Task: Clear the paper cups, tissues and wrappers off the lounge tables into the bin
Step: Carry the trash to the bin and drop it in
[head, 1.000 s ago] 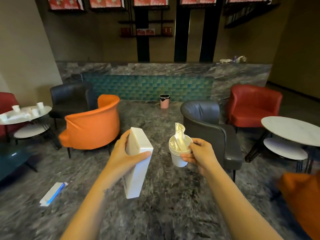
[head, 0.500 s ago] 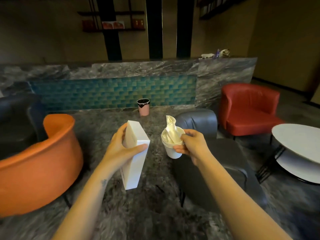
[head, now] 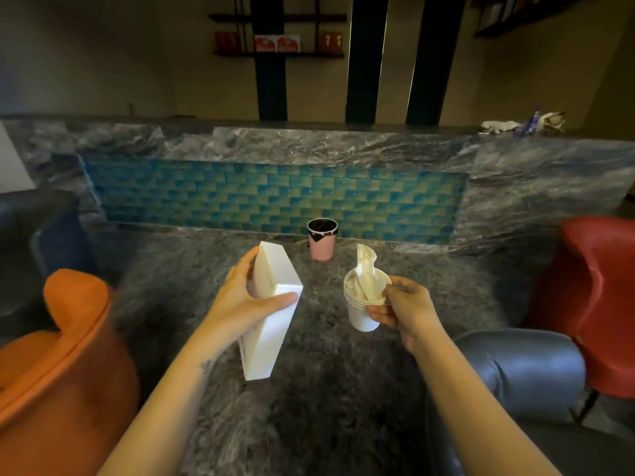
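Left hand [head: 240, 300]: fingers and thumb curled round a white box [head: 266, 341], held on end, its top tipped away from the person. Right hand [head: 405, 307]: thumb and fingers pinching the side of a stack of cups [head: 359, 316], with a crumpled tissue [head: 366, 269] stuffed in the top one and standing proud of the rim. The two loads ride side by side, near one another but not touching. Change over the last second: both grips the same, but the room has slid past. The orange chair [head: 58, 355] is now close on the left, the grey chair [head: 522, 369] low on the right, and the white side table is gone from sight. Reading: the walk to the drop-off is well along, nothing yet let go. Bin [head: 322, 240]: pink, black-lined, on the floor at the foot of the tiled counter [head: 309, 142], larger than before, showing between and beyond the hands, well apart from both.
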The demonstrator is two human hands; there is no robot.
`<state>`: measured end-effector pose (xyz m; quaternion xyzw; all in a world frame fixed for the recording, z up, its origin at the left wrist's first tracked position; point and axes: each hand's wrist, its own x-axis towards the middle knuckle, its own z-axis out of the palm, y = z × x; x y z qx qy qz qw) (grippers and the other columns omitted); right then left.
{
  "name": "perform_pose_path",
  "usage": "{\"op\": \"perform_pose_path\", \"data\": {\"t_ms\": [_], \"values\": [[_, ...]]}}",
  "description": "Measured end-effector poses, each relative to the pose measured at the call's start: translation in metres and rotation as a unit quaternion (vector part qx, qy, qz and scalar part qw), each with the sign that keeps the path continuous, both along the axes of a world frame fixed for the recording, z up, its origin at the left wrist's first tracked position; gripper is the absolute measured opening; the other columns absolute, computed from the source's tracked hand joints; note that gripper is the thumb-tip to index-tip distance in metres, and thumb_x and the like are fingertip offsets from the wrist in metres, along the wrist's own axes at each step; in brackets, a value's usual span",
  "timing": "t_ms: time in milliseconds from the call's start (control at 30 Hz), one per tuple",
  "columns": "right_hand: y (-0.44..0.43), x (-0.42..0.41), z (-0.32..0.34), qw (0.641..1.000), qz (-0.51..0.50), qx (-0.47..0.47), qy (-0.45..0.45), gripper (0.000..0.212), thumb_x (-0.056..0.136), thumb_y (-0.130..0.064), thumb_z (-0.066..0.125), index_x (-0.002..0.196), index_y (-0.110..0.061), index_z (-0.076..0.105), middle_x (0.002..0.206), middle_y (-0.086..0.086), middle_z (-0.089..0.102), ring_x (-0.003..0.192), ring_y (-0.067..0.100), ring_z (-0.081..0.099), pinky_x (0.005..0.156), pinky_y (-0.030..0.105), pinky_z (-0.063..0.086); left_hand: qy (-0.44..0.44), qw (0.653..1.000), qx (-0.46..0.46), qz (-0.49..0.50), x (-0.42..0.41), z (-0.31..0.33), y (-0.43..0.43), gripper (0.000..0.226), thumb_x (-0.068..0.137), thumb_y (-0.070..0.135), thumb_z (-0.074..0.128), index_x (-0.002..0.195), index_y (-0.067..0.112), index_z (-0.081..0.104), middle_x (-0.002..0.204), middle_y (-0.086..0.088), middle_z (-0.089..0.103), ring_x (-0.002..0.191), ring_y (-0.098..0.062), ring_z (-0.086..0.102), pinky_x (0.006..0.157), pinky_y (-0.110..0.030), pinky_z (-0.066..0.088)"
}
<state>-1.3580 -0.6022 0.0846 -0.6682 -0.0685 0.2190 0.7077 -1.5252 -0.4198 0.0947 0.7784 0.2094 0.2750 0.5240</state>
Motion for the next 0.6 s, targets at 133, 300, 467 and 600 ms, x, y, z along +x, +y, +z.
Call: {"op": "perform_pose_path", "data": {"t_ms": [133, 300, 467, 600], "values": [[0.109, 0.133, -0.001, 1.000, -0.019, 0.002, 0.013, 0.022, 0.095, -0.006, 0.045, 0.113, 0.000, 0.056, 0.098, 0.024, 0.064, 0.044, 0.017, 0.063, 0.040, 0.022, 0.049, 0.008, 1.000, -0.003, -0.020, 0.137, 0.000, 0.116, 0.102, 0.046, 0.058, 0.078, 0.134, 0.050, 0.026, 0.143, 0.009, 0.036, 0.124, -0.018, 0.043, 0.096, -0.049, 0.045], [0.216, 0.287, 0.018, 0.998, -0.057, 0.003, 0.027, 0.022, 0.094, -0.005, 0.044, 0.112, -0.001, 0.056, 0.080, 0.021, 0.066, 0.043, 0.021, 0.062, 0.040, 0.023, 0.051, 0.009, 0.998, -0.020, -0.059, 0.310, 0.021, 0.230, 0.106, 0.043, 0.062, 0.082, 0.132, 0.050, 0.027, 0.140, 0.005, 0.040, 0.119, -0.019, 0.049, 0.087, -0.042, 0.049], [0.315, 0.437, 0.011, 0.997, -0.077, -0.001, 0.027, 0.021, 0.093, -0.004, 0.044, 0.111, -0.002, 0.056, 0.084, 0.021, 0.067, 0.043, 0.020, 0.062, 0.041, 0.023, 0.052, -0.004, 0.996, -0.012, -0.087, 0.474, 0.009, 0.336, 0.104, 0.048, 0.050, 0.080, 0.138, 0.042, 0.028, 0.139, 0.009, 0.040, 0.120, -0.014, 0.045, 0.091, -0.043, 0.047], [0.407, 0.568, -0.012, 0.997, -0.070, 0.000, 0.020, 0.021, 0.092, -0.004, 0.046, 0.109, -0.003, 0.058, 0.088, 0.022, 0.068, 0.048, 0.023, 0.063, 0.043, 0.025, 0.054, -0.004, 0.995, -0.020, -0.093, 0.606, -0.015, 0.426, 0.109, 0.048, 0.048, 0.080, 0.142, 0.038, 0.026, 0.136, 0.005, 0.045, 0.119, -0.017, 0.049, 0.094, -0.047, 0.047]]}}
